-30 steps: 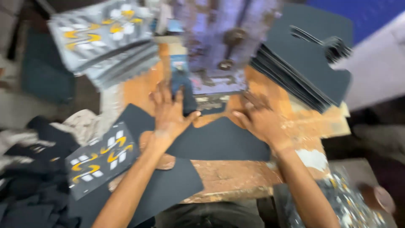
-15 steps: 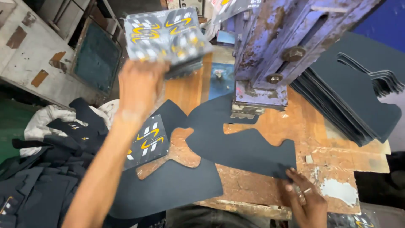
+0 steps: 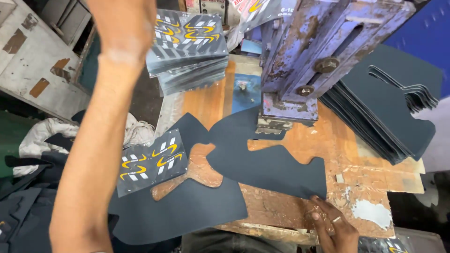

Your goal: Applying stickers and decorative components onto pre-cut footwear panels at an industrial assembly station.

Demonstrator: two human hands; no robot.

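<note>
Dark cut piece (image 3: 272, 164): flat on the worn wooden bench (image 3: 361, 154), mid-scene, its far edge tucked under the foot of the press.
Right hand (image 3: 333, 226): at the near right edge of the bench, fingertips (image 3: 315, 202) together and pressing on the near right corner of the dark cut piece.
Left hand (image 3: 123, 28): raised at far left, blurred, beside the stack of printed pieces (image 3: 190, 44); finger state cannot be told.
Press (image 3: 307, 61): purple, rusty, standing at the far middle of the bench.
Stack of dark pieces (image 3: 389, 107): piled on the right, well apart from both hands.
Printed piece (image 3: 151, 161): lies at left, on a second dark piece (image 3: 183, 211) that overhangs the near edge.
</note>
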